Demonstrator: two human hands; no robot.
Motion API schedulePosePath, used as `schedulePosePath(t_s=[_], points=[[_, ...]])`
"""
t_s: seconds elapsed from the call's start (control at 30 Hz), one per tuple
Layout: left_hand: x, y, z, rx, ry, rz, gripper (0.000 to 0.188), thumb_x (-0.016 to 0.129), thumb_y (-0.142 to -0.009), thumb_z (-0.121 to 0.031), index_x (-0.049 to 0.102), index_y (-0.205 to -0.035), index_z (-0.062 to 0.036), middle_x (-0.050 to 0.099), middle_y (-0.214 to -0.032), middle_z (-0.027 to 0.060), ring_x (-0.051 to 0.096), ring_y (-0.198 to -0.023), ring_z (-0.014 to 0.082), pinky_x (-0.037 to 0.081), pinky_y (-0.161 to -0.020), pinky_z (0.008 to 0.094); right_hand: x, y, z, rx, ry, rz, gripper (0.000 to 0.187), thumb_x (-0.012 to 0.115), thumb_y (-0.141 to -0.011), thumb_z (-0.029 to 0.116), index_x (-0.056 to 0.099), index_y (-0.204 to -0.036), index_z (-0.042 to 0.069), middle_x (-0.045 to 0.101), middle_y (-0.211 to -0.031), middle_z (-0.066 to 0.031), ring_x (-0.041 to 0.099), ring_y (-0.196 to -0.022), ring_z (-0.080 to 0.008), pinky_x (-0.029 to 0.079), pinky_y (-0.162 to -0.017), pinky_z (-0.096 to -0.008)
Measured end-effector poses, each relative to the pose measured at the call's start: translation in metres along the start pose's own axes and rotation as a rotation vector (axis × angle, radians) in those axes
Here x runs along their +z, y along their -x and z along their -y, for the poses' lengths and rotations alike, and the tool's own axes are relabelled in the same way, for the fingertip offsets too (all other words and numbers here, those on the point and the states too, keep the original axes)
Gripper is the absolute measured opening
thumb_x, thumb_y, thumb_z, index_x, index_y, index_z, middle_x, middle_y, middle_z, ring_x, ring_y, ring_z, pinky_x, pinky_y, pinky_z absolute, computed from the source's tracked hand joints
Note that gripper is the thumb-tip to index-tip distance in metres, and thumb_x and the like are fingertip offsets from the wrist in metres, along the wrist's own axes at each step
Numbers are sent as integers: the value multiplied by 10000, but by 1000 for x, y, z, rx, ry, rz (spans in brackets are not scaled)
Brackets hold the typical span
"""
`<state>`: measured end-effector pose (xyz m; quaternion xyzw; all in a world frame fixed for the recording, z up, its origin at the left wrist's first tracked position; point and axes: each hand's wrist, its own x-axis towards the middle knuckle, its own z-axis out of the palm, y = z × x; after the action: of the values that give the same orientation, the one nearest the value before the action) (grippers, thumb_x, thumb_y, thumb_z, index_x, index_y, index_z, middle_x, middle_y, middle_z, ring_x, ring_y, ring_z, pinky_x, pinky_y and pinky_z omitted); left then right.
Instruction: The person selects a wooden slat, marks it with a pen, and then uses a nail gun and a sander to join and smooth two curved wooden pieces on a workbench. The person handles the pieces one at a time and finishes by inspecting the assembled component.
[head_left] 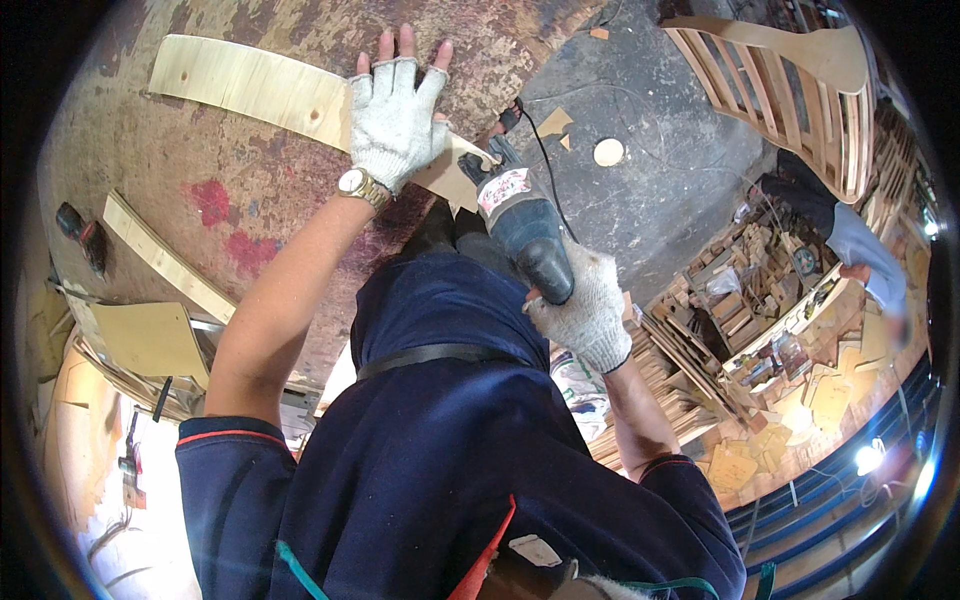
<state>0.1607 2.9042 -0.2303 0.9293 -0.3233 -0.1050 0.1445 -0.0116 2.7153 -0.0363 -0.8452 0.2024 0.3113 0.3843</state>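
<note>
A long, curved strip of pale plywood [250, 85] lies on the worn, paint-stained tabletop [290, 195]. My left hand [393, 120], in a white fingerless glove, rests flat on the strip with fingers spread. Gripped from behind by my gloved right hand [590, 310] is a dark, barrel-bodied jigsaw [525, 225] with a patterned label. The tool's front end meets the right end of the plywood, close to my left thumb. Its blade is too small to make out.
Another narrow plywood strip [165, 255] lies at the left, beside a dark cylindrical object [85, 240]. A black cord [548, 165] trails from the jigsaw. A round wooden disc [608, 152] is on the grey floor. Slatted wood [770, 85] stands far right, near another person's sleeve [868, 250].
</note>
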Motion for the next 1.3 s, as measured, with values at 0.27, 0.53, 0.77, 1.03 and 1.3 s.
schedulePosePath(t_s=[0.27, 0.53, 0.77, 1.03, 1.3], points=[[-2, 0, 1, 16, 7, 18, 1057, 721, -806, -358, 202, -1723, -279, 158, -1770, 215, 150, -1634, 411, 102, -1302, 595, -3, -4, 1, 63, -24, 59, 466, 805, -681, 179, 652, -1097, 34, 719, -900, -233, 720, -894, -467, 586, -815, -504], [-3, 0, -1, 0, -17, 32, 1042, 720, -795, -326, 233, -1715, -270, 188, -1764, 211, 173, -1633, 385, 113, -1307, 577, -5, -4, 4, -59, 6, -25, 497, 811, -682, 173, 659, -1131, 26, 726, -922, -233, 728, -891, -459, 592, -792, -505], [1, 1, 1, 23, -36, -8, 1046, 732, -782, -316, 250, -1709, -273, 208, -1762, 194, 196, -1628, 377, 142, -1305, 569, -5, -9, 5, -60, 65, -13, 547, 819, -679, 184, 662, -1167, -6, 714, -926, -269, 719, -907, -468, 585, -802, -515], [0, 0, -3, 21, 2, -78, 1046, 755, -775, -285, 270, -1701, -267, 256, -1756, 138, 255, -1614, 342, 165, -1316, 529, -12, -9, 4, 36, 4, -11, 442, 764, -698, 148, 692, -1107, -4, 736, -956, -260, 730, -933, -461, 587, -830, -478], [-8, 6, -4, 42, -56, -110, 935, 758, -812, -322, 354, -1646, -195, 337, -1708, 144, 313, -1583, 333, 217, -1310, 522, -47, 17, -47, 3, 149, 22, 421, 769, -675, 138, 714, -1070, 4, 747, -929, -231, 744, -870, -433, 585, -792, -454]])
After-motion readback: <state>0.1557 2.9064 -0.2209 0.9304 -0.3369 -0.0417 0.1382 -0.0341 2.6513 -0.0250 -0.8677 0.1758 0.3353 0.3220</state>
